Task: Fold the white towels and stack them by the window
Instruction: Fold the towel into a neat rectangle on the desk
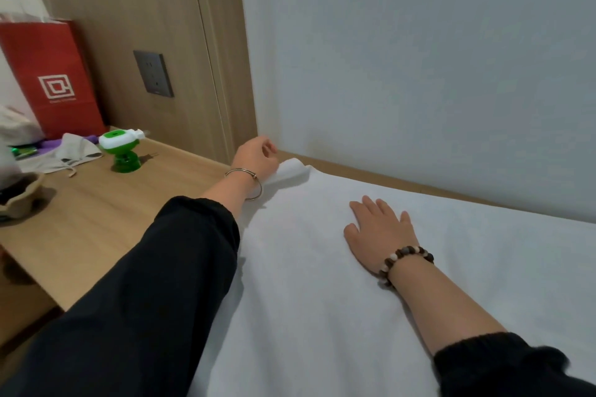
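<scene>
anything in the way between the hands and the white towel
Nothing visible. The right hand lies flat on the white towel, and the left hand is at its raised far corner. The green bottle and red bag stand off to the left on the wooden top, apart from the towel.

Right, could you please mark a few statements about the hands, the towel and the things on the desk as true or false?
1. The right hand lies flat on the white towel. True.
2. The red paper bag lies on the towel. False: it stands on the light wooden desk, left of the towel.
3. The brown and white bead bracelet is on the left wrist. False: it is on the right wrist; the left hand wears a thin silver bangle.
4. The green and white plastic device stands on the desk. True.
</scene>
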A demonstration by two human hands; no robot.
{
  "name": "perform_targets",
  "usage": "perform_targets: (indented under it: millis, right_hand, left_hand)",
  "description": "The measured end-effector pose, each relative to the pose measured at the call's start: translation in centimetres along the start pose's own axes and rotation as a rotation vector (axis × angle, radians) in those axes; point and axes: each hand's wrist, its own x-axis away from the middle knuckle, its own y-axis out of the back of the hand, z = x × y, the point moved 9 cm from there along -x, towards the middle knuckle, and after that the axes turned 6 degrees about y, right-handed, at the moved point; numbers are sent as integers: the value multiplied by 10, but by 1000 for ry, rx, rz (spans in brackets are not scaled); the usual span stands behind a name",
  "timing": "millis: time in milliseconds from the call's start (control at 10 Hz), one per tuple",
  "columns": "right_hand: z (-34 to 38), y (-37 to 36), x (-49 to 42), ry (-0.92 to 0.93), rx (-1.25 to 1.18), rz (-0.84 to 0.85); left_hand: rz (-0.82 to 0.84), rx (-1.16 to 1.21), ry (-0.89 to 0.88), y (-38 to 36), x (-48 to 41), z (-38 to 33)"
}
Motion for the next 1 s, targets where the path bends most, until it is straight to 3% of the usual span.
perform_targets:
  millis: [100, 200, 300, 400, 500, 600, 700, 800, 1000]
  right_hand:
    - [0, 1, 0, -3, 6, 1]
    - [0, 1, 1, -3, 8, 1]
    - [1, 2, 2, -4, 11, 1]
    - [0, 1, 2, -6, 11, 3]
    - [0, 1, 1, -6, 9, 7]
    - [0, 1, 1, -5, 12, 7]
    - [-1, 1, 1, -6, 12, 7]
    - [-1, 2, 0, -5, 11, 3]
    - [0, 3, 1, -5, 7, -8]
  left_hand:
    - [-261, -21, -189, 29, 16, -21]
    - [-248, -225, -359, 16, 33, -35]
    - [77, -604, -312, -35, 37, -16]
    - [336, -562, -123, -54, 41, 10]
    - [413, -717, -84, -63, 43, 24]
    - [333, -820, 101, -51, 35, 42]
    - [153, -714, 232, -24, 28, 42]
    - [93, -562, 310, -5, 19, 43]
    - [46, -654, -84, -13, 36, -7]
